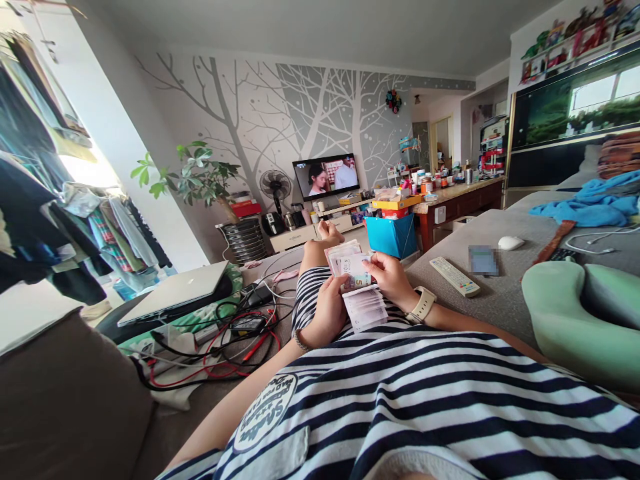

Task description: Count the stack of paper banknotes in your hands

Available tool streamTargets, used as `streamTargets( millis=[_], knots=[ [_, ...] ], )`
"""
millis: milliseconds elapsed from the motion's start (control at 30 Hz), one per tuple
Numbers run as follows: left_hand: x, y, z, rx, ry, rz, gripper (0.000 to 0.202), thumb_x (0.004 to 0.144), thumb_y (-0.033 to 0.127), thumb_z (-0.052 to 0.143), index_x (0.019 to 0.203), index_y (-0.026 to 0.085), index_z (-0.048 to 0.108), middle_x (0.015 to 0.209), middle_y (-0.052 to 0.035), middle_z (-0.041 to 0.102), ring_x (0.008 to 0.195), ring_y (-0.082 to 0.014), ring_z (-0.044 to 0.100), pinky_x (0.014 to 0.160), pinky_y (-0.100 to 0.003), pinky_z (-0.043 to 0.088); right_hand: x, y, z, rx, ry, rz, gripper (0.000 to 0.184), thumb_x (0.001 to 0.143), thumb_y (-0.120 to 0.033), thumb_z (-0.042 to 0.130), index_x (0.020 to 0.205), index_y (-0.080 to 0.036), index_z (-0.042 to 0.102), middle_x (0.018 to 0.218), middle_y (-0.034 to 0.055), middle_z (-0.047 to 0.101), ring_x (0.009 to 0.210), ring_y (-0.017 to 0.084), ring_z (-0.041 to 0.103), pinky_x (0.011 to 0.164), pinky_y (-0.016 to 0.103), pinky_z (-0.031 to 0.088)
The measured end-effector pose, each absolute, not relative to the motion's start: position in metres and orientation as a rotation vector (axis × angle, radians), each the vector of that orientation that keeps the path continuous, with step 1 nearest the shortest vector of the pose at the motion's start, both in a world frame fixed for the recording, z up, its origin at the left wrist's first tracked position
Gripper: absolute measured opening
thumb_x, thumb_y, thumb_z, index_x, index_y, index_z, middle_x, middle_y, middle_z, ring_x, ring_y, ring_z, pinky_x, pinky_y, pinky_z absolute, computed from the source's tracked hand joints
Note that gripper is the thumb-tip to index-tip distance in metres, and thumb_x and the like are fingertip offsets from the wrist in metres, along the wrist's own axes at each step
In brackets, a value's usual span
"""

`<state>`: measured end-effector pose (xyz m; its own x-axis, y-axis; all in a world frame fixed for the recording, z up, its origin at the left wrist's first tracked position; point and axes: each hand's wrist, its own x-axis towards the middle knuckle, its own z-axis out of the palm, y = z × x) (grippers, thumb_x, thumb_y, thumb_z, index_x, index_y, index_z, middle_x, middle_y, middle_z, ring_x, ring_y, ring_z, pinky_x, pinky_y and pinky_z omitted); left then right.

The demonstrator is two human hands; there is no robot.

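Both my hands are together above my lap, closed on paper money. My left hand [325, 308] grips the left side of a stack of banknotes [356, 272], its thumb lying over the front note. From the right, my right hand [391, 275] pinches the upper edge of the same notes between thumb and fingers. Below the hands, several fanned pale purple notes [366, 309] hang down over the striped clothing [430, 380]. More notes stick up behind the front one. My right wrist wears a cream-coloured watch [423, 305].
To my left lie a laptop [175, 292] and tangled cables [245, 340]. On the sofa at right are a remote control [455, 277], a white mouse [511, 243] and a green neck pillow [575, 320]. A blue box [391, 235] stands ahead by a cluttered table [465, 193].
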<state>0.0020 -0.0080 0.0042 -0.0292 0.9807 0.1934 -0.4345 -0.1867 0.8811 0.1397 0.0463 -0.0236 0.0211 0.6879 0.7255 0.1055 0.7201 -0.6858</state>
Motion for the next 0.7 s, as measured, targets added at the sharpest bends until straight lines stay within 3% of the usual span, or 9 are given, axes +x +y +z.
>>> streamTargets(
  millis=[100,267,467,600,700],
  knots=[
    [0.002,-0.006,0.003,0.993,0.729,1.524,0.016,0.065,0.027,0.068,0.076,0.016,0.066,0.076,-0.0041,0.071,0.072,-0.0195,0.066,0.072,-0.031,0.051,0.140,0.045,-0.023,-0.674,-1.514,0.486,0.039,0.089,-0.051,0.056,0.068,-0.019,0.048,0.060,-0.0029,0.045,0.056,0.012,0.041,0.053,0.025,0.030],
    [0.002,-0.005,0.002,0.970,0.662,1.477,0.027,0.064,0.031,0.070,0.085,0.014,0.067,0.080,-0.0062,0.073,0.079,-0.0230,0.069,0.073,-0.033,0.053,0.139,0.044,-0.023,-0.679,-1.514,0.451,0.040,0.090,-0.051,0.055,0.067,-0.019,0.047,0.059,-0.0026,0.045,0.057,0.013,0.040,0.053,0.025,0.030],
    [0.004,-0.006,0.004,0.930,0.697,1.532,0.018,0.068,0.029,0.065,0.080,0.015,0.067,0.080,-0.0065,0.073,0.084,-0.0243,0.070,0.077,-0.035,0.054,0.137,0.038,-0.020,-0.610,-1.429,0.513,0.032,0.084,-0.049,0.063,0.080,-0.018,0.056,0.068,-0.0005,0.055,0.061,0.014,0.050,0.057,0.025,0.038],
    [0.004,-0.008,0.007,0.929,0.695,1.506,0.019,0.070,0.030,0.063,0.082,0.016,0.068,0.085,-0.0070,0.074,0.090,-0.0259,0.070,0.080,-0.036,0.054,0.138,0.033,-0.017,-0.561,-1.440,0.505,0.029,0.085,-0.047,0.063,0.080,-0.018,0.057,0.073,0.0007,0.058,0.065,0.015,0.053,0.060,0.026,0.042],
    [0.004,-0.009,0.007,0.963,0.774,1.530,0.014,0.071,0.030,0.062,0.075,0.018,0.066,0.077,-0.0056,0.073,0.091,-0.0271,0.070,0.080,-0.036,0.054,0.138,0.032,-0.017,-0.536,-1.466,0.516,0.028,0.086,-0.046,0.062,0.080,-0.018,0.057,0.072,0.0004,0.058,0.065,0.015,0.053,0.061,0.026,0.042]
  ],
)
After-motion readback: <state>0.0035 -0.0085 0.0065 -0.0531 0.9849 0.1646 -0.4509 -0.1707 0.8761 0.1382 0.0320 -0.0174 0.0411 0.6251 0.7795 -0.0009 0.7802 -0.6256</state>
